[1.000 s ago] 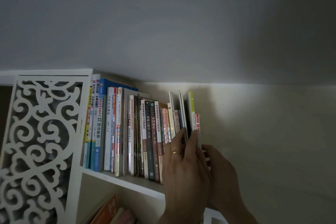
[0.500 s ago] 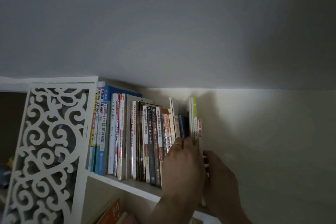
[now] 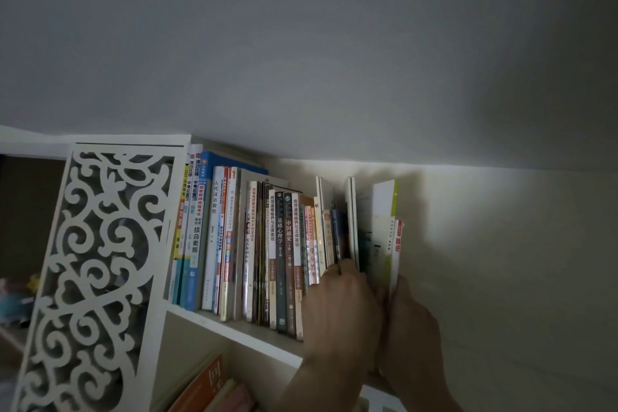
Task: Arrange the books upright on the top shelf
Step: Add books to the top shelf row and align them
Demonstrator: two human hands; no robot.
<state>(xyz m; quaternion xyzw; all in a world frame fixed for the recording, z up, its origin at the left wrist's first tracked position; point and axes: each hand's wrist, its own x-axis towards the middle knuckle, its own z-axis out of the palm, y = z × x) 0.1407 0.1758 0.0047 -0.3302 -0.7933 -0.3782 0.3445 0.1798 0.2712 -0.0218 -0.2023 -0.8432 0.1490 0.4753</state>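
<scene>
Nearest to the camera, two hands are seen from behind, raised to the right end of a row of books. The left hand (image 3: 341,308) is laid against the lower spines in the middle of the row, and its fingers seem to be curled over them, but the light is poor and the fingertips are hidden, so the hold cannot be told for sure. The right hand (image 3: 413,328) is pressed flat against the outer side of the last books, with the thumb side touching the thin red and white book (image 3: 398,244). Whether anything is gripped there is not shown. Between the two hands the tall white and green book (image 3: 384,221) is kept standing, with its long side pointing up. It is closest to the right hand, just above it. A dark gap is seen to its left, beside the thin tall white book (image 3: 351,211), so a push to the left is likely needed to close the row. The books (image 3: 281,244) farther left are already standing upright on the top shelf (image 3: 234,328), against the white carved side panel (image 3: 90,261). The bottoms of the end books and the shelf under them are hidden by the hands. More books on the lower shelf (image 3: 207,385) are cut off. Behind everything is the plain wall (image 3: 501,278).
</scene>
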